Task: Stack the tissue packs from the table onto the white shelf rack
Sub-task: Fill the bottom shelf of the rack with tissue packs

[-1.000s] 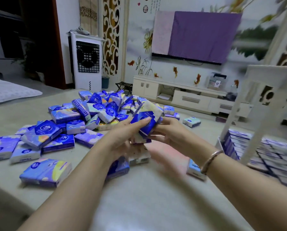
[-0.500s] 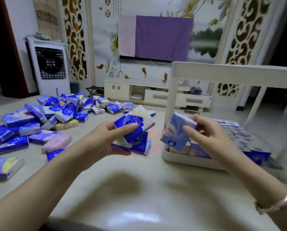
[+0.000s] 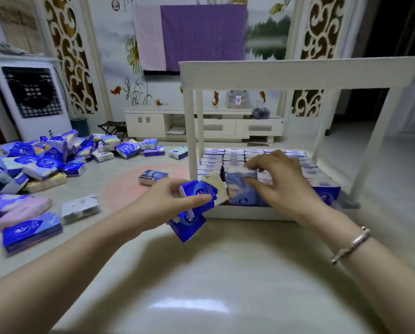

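Tissue packs are lying heaped [image 3: 45,160] across the left of the desk [image 3: 201,285] while a person is filling the bottom tray of the white rack [image 3: 298,71], where rows of packs [image 3: 225,157] are already standing on edge. The right hand [image 3: 281,184] is pinching one pack [image 3: 241,186] by its top edge and front face, seating it upright in the front row. The left hand [image 3: 167,201] is gripping a small bundle of packs [image 3: 199,201], thumb pressed across the top one. These look light, soft and squashy in slick film, probably best held across the flat faces rather than by the corners.
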Available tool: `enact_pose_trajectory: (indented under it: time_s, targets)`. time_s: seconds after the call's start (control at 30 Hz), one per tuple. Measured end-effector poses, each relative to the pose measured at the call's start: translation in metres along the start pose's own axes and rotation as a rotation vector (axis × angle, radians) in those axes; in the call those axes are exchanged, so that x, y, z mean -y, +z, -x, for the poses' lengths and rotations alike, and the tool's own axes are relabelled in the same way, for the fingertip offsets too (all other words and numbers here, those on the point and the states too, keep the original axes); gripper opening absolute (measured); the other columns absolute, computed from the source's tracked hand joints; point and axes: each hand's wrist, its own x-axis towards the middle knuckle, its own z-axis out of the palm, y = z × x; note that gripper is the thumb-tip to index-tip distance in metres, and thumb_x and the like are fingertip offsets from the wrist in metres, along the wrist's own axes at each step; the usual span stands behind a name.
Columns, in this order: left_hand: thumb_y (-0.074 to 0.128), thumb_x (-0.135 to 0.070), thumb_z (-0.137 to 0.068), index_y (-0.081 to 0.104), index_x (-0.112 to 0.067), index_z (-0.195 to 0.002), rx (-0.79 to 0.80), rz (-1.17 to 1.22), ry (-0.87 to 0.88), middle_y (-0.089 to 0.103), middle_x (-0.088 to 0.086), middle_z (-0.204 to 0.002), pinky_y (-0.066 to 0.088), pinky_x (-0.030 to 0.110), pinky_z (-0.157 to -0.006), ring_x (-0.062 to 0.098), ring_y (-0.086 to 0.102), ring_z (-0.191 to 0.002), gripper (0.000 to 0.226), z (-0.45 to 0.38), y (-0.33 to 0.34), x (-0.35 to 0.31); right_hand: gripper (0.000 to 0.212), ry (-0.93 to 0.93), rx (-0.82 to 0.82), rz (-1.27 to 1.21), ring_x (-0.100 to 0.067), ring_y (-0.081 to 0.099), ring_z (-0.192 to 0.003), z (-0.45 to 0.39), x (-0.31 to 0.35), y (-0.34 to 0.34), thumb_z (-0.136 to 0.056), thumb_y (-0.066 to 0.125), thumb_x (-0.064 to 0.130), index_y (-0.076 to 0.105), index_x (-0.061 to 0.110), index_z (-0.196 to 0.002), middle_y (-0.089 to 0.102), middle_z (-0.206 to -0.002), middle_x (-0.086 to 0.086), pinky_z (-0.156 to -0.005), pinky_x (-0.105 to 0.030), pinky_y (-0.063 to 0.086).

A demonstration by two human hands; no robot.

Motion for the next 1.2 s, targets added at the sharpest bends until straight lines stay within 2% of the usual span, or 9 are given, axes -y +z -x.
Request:
enact_pose_trajectory:
  time_s: [0.1,0.2,0.4,0.5,0.6,0.77,1.0,1.1,1.2]
  targets:
    - [0.072,-0.042,-0.078,0.068,-0.026,-0.093,-0.039,-0.037,0.024,0.074,-0.005,-0.081,0.053,0.024,-0.061,0.009,0.071,-0.075,0.022,-0.005,0.0,0.001,0.022,-0.04,-0.09,0.013,-0.014,0.049,-0.103,0.004,-0.002,0.007,-0.086,0.069,0.024,0.067,0.017,-0.107,0.061,-0.097,0.012,-0.081,-0.024,0.018]
    - [0.071,-0.041,-0.079,0.068,-0.025,-0.098,-0.021,-0.064,0.048,0.074,-0.007,-0.081,0.051,0.018,-0.054,0.006,0.07,-0.071,0.025,-0.007,0.002,-0.001,0.021,-0.074,-0.029,0.083,-0.019,0.048,-0.106,0.006,-0.007,0.011,-0.082,0.072,0.027,0.068,0.019,-0.102,0.064,-0.105,0.006,-0.081,-0.026,0.018]
    - [0.07,-0.053,-0.066,0.066,-0.024,-0.097,-0.001,-0.102,0.098,0.074,-0.006,-0.081,0.052,0.022,-0.057,0.011,0.071,-0.073,0.043,-0.005,0.006,-0.005,0.039,-0.041,0.114,0.12,-0.015,0.026,-0.133,0.008,-0.001,0.004,-0.08,0.06,0.04,0.061,0.033,-0.118,0.036,-0.147,0.012,-0.099,-0.032,0.017]
    - [0.071,-0.05,-0.068,0.066,-0.026,-0.097,-0.013,-0.073,0.13,0.074,-0.007,-0.083,0.054,0.023,-0.057,0.009,0.071,-0.074,0.038,-0.004,0.01,-0.011,0.031,0.132,0.23,-0.358,-0.005,0.032,-0.132,0.002,0.018,-0.007,-0.089,0.059,0.033,0.055,0.042,-0.119,0.044,-0.139,0.015,-0.107,-0.029,0.028]
    - [0.071,-0.052,-0.065,0.067,-0.026,-0.096,-0.001,-0.054,0.169,0.074,-0.006,-0.085,0.057,0.031,-0.065,0.011,0.071,-0.078,0.041,-0.004,0.013,-0.018,0.025,0.187,0.28,-0.586,0.009,0.053,-0.108,0.0,0.024,-0.012,-0.087,0.066,0.03,0.054,0.038,-0.107,0.062,-0.114,0.014,-0.08,-0.006,0.041]
    - [0.073,-0.058,-0.055,0.064,-0.025,-0.086,-0.016,-0.179,0.205,0.069,-0.006,-0.082,0.047,0.017,-0.055,0.001,0.065,-0.071,0.045,-0.004,0.015,-0.025,0.022,0.242,0.223,-0.781,-0.008,0.067,-0.096,0.0,0.017,-0.035,-0.087,0.065,0.02,0.059,0.027,-0.106,0.068,-0.102,-0.002,-0.075,-0.026,0.056]
    - [0.071,-0.016,-0.082,0.046,-0.022,-0.108,0.054,-0.609,0.34,0.043,-0.011,-0.096,0.038,0.008,-0.044,0.005,0.05,-0.073,0.037,-0.016,0.01,-0.037,0.025,0.289,0.276,-0.407,-0.006,0.059,-0.102,0.01,-0.017,-0.053,-0.09,0.06,0.018,0.062,0.04,-0.103,0.065,-0.11,0.01,-0.074,-0.02,0.054]
    - [0.071,-0.019,-0.08,0.043,-0.026,-0.11,0.034,-0.837,0.444,0.04,-0.008,-0.11,0.052,0.033,-0.069,0.018,0.052,-0.091,0.042,-0.03,0.013,-0.038,0.028,0.265,0.232,-0.3,-0.005,0.056,-0.105,0.013,-0.019,-0.042,-0.088,0.057,0.02,0.059,0.047,-0.095,0.063,-0.112,0.015,-0.081,-0.025,0.052]
    - [0.069,-0.021,-0.081,0.041,-0.026,-0.112,0.041,-1.01,0.475,0.04,-0.006,-0.114,0.048,0.039,-0.067,0.018,0.047,-0.084,0.042,-0.04,0.016,-0.04,0.029,0.207,0.158,-0.269,0.001,0.051,-0.111,0.016,-0.016,-0.039,-0.09,0.056,0.019,0.057,0.047,-0.097,0.06,-0.113,0.019,-0.094,-0.03,0.046]
